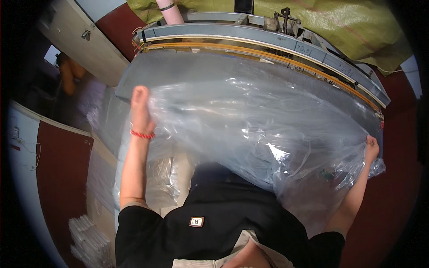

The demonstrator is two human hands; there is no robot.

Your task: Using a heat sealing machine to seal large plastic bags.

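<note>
A: Thing in hand?
B: Clear plastic sheet (210,109), stretched wide between both hands. It lies over the near part of the grey worktop (187,64) and bunches toward the right.
A: Right hand (372,149)?
B: Out at the sheet's right end, fingers pinching its edge, loose folds around the wrist.
A: Left hand (141,111)?
B: Raised at the sheet's left end, fingers pressed together, plastic meeting the thumb side. Can't tell if it's gripped. Red bracelet (142,134) on that wrist.
A: Far side?
B: Long grey metal bar (223,30) across the back, orange strip (250,50) along its near side. Pink roll (170,11) behind, top left of centre; yellow-green tarp (335,27) top right.
A: Lower left?
B: Pile of folded clear plastic (89,241), well apart from the hands.
</note>
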